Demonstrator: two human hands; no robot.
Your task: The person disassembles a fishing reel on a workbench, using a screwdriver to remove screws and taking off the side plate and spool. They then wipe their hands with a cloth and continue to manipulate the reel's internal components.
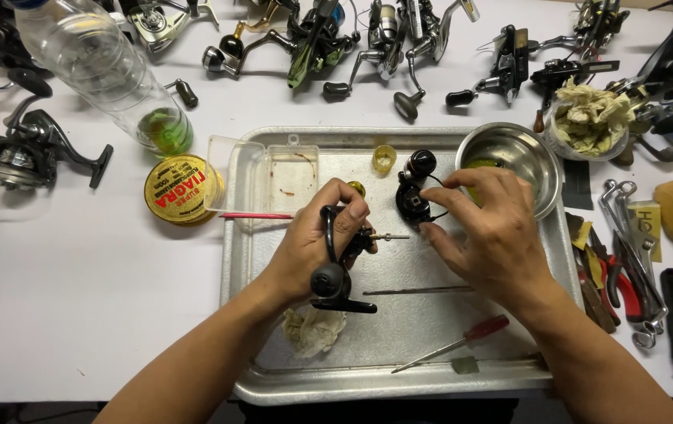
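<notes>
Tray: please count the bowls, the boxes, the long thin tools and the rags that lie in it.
Bowls: 1 (steel bowl)
Boxes: 1 (clear box)
Long thin tools: 3 (screwdriver, metal rod, red stick)
Rags: 1 (rag)
Total: 6

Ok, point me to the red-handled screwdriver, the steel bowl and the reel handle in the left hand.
red-handled screwdriver (487,329): head view, on its red handle.
steel bowl (540,153): head view, on the right inner wall.
reel handle (329,280): head view, on its black knob below the left hand (317,239).
</notes>
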